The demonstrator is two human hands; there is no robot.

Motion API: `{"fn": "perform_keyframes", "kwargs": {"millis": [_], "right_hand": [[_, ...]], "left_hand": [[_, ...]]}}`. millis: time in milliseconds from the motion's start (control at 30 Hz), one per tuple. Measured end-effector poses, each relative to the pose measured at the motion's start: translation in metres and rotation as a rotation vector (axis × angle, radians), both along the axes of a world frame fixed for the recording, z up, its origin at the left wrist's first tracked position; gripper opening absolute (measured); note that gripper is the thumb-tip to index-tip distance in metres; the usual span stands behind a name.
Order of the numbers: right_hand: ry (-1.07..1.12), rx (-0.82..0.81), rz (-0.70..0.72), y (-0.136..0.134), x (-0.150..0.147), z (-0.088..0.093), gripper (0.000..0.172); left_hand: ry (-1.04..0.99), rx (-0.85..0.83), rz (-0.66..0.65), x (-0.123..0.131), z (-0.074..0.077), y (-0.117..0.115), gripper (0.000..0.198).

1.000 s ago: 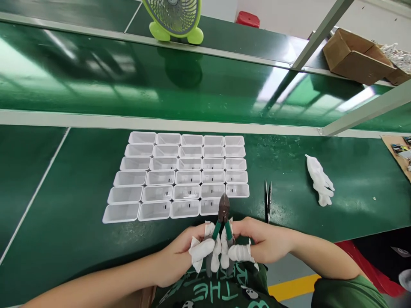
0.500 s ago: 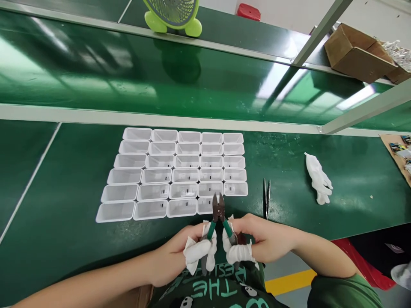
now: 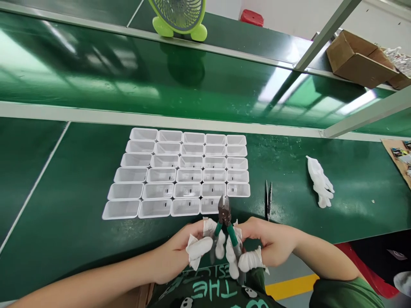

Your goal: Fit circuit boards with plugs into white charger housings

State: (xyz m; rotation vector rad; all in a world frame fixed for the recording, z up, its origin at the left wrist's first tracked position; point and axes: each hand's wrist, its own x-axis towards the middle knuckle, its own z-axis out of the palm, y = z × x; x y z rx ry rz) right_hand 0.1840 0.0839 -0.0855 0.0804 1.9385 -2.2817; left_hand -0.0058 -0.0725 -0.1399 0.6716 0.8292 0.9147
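Observation:
A pair of diagonal cutters (image 3: 224, 212) points away from me, its dark jaws slightly apart and its green-and-grey handles spread. My left hand (image 3: 180, 252) is closed at the left handle, which runs between thumb and fingers. The other handle lies in my right hand (image 3: 266, 244), also closed. White finger covers wrap the thumbs and some fingers of both hands. Just beyond the jaws stand rows of white plastic bins (image 3: 185, 207); several hold small dark pieces, while those in the left column show none. The jaw tips overlap the front right bin in view.
Metal tweezers (image 3: 268, 200) lie right of the bins on the green table (image 3: 289, 171). Farther right rests a white glove (image 3: 319, 182). A green fan (image 3: 180, 19) and a cardboard box (image 3: 359, 60) stand on the shelf. A board with small parts (image 3: 398, 156) sits at the right edge.
The cutters have shifted slightly right in view and turned a little. My left thumb and fingers are looser around its handle. The bins appear shifted right as the view moved.

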Motion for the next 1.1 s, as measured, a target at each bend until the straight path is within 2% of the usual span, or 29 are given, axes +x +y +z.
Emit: {"fn": "perform_keyframes", "kwargs": {"millis": [133,233,367,533,667,800,933,1000,1100], "right_hand": [[0.035,0.0,-0.07,-0.001,0.002,-0.002,0.032],[0.077,0.053,-0.182,-0.007,0.002,-0.007,0.029],[0.086,0.135,-0.336,-0.021,0.001,-0.016,0.034],[0.128,0.358,-0.38,-0.034,-0.001,-0.024,0.047],[0.212,0.555,-0.471,-0.036,0.001,-0.028,0.048],[0.148,0.642,-0.608,-0.033,0.004,-0.028,0.055],[0.118,0.696,-0.593,-0.032,0.003,-0.026,0.07],[0.139,0.689,-0.557,-0.033,0.001,-0.025,0.065],[0.181,0.659,-0.541,-0.035,-0.002,-0.02,0.05]], "left_hand": [[0.138,-0.037,-0.077,-0.002,0.008,0.003,0.062],[0.203,0.043,-0.141,-0.003,0.011,0.004,0.061],[0.293,0.144,-0.203,0.001,0.009,0.003,0.068],[0.414,0.076,-0.174,0.01,0.009,0.004,0.083],[0.429,0.073,-0.145,0.01,0.01,0.003,0.074],[0.449,0.149,-0.055,0.009,0.004,-0.002,0.07],[0.472,0.243,0.024,0.01,0.002,-0.003,0.064],[0.514,0.321,0.034,0.008,0.006,-0.002,0.062],[0.604,0.404,0.017,0.006,0.012,0.002,0.052]]}}
